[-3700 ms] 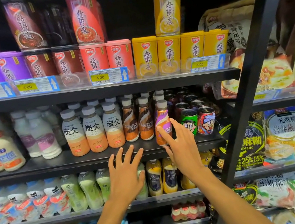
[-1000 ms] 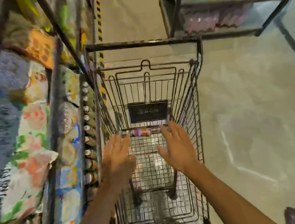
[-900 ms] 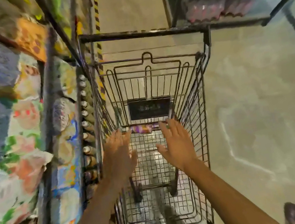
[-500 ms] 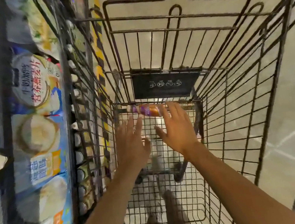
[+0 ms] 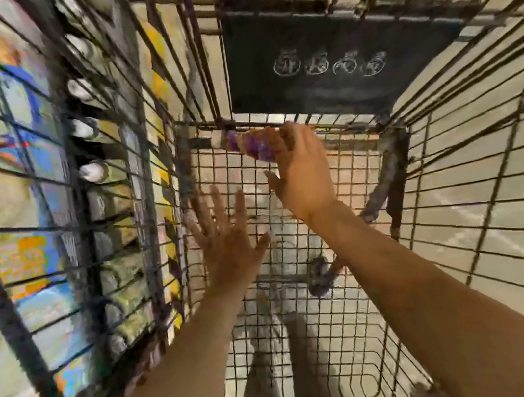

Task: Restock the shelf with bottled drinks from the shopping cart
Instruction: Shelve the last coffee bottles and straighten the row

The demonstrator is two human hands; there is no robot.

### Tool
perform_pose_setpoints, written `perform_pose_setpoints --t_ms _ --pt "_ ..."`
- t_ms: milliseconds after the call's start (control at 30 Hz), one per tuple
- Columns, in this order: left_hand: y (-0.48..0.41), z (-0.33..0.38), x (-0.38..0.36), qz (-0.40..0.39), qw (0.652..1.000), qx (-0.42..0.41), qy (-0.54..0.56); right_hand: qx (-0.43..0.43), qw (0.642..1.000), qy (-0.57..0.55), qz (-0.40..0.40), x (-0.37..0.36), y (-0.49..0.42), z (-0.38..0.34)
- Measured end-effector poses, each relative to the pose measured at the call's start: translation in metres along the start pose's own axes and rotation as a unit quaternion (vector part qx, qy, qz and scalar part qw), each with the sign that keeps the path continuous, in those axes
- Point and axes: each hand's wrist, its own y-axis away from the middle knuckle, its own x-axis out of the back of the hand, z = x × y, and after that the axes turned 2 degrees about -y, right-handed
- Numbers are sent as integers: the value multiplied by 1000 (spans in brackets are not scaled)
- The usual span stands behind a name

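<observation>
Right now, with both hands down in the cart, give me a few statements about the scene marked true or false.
1. The bottle lies on its side on the floor of the cart. True.
2. The left hand holds a bottle. False: its fingers are spread and it holds nothing.
3. The right hand touches the bottle. True.
4. The bottle's label is green. False: it is purple.
5. Several bottles lie in the cart. False: only one shows.
</observation>
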Motion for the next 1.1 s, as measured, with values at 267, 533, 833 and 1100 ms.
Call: perform_pose_setpoints --t_ms 267,533,833,1100 --pt "0 -3 -10 4 1000 3 23 58 992 99 53 -11 -13 4" --pt "3 -5 -12 12 1000 -2 25 23 993 95 -61 6 17 10" --pt "35 11 46 -2 1000 -15 10 -65 973 -208 -80 64 86 0" --pt "136 36 169 45 996 -74 14 -127 899 -407 -99 179 158 -94"
